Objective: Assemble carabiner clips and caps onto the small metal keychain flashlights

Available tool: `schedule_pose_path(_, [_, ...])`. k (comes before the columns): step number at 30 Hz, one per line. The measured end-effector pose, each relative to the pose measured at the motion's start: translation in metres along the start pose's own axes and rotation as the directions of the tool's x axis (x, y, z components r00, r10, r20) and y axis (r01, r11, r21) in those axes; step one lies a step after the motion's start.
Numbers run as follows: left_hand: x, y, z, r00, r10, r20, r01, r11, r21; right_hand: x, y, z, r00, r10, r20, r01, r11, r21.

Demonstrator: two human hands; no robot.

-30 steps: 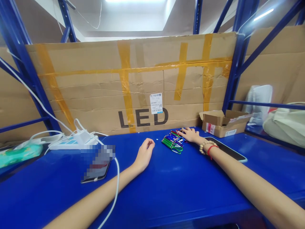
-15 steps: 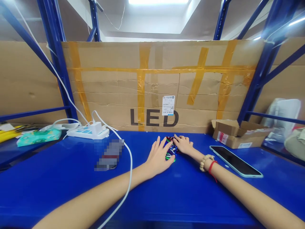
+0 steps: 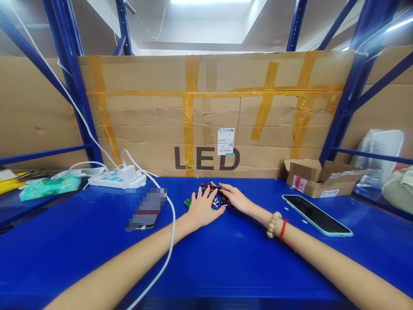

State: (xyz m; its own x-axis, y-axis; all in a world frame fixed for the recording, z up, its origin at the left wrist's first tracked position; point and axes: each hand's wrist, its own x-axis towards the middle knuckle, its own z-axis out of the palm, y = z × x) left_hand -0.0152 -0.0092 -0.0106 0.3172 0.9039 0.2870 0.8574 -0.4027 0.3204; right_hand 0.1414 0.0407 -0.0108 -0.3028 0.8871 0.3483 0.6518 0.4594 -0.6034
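table [image 3: 258,271]: blue | cardboard [image 3: 151,125]: upright along its back, lettered LED | box [image 3: 312,187]: open, back right | phone [image 3: 316,215]: flat, right side | left hand [image 3: 203,210]: spread, palm down over clips [image 3: 217,202] | right hand [image 3: 238,199]: fingers extended at their right edge, cannot tell if gripping | clips: heaped mid-table, partly covered

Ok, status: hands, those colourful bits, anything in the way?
Left hand spread over shiny pile, right hand at its right edge. Pile partly covered; red, green, blue showing. White cable crosses in front of left forearm.
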Motion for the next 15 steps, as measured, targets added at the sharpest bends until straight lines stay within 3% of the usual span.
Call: schedule_pose_path(15, [0.0007,-0.0021,-0.0027,0.999,0.053,-0.011,-0.053,0.998,0.038,-0.0020,0.0114,-0.0041,0.991,-0.012,-0.135,-0.009,0.989,-0.148])
